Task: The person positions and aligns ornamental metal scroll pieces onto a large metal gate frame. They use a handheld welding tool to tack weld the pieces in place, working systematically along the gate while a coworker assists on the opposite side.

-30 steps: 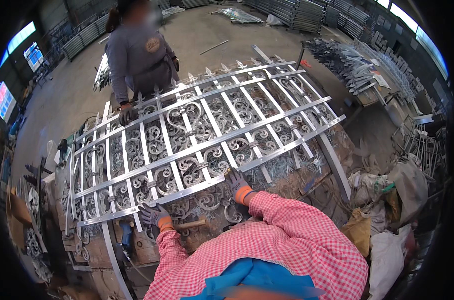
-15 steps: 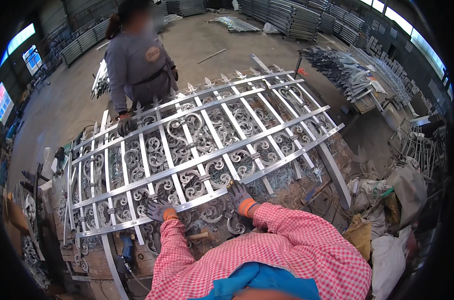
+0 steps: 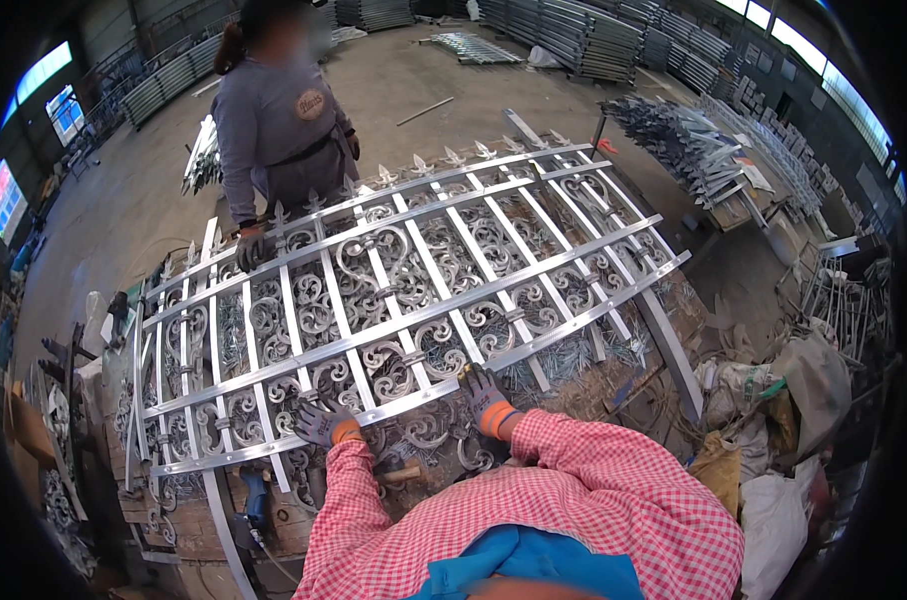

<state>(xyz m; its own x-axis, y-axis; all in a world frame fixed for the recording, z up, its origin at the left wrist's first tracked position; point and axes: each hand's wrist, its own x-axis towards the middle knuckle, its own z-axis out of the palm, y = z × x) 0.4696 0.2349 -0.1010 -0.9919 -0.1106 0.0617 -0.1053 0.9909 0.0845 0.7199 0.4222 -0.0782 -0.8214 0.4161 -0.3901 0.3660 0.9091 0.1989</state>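
Note:
A silver metal fence panel (image 3: 421, 301) with spear-point tops and scrollwork lies across a worktable, its points toward the far side. My left hand (image 3: 329, 424), in a grey glove with an orange cuff, rests at the panel's near rail with fingers spread. Farther right along that rail lies my right hand (image 3: 488, 397), gloved alike, its fingers stretched over the metal. Nothing loose shows in either hand. Across the table stands a co-worker (image 3: 279, 120) in a grey top, with one gloved hand (image 3: 251, 249) on the panel's far left part.
A blue power tool (image 3: 257, 499) with a hose lies at the table's near left. Scroll pieces and screws lie under the panel. Metal bars are stacked at the far right (image 3: 674, 150). Sacks (image 3: 774, 520) crowd the right side. A thin rod (image 3: 424, 111) lies on the floor.

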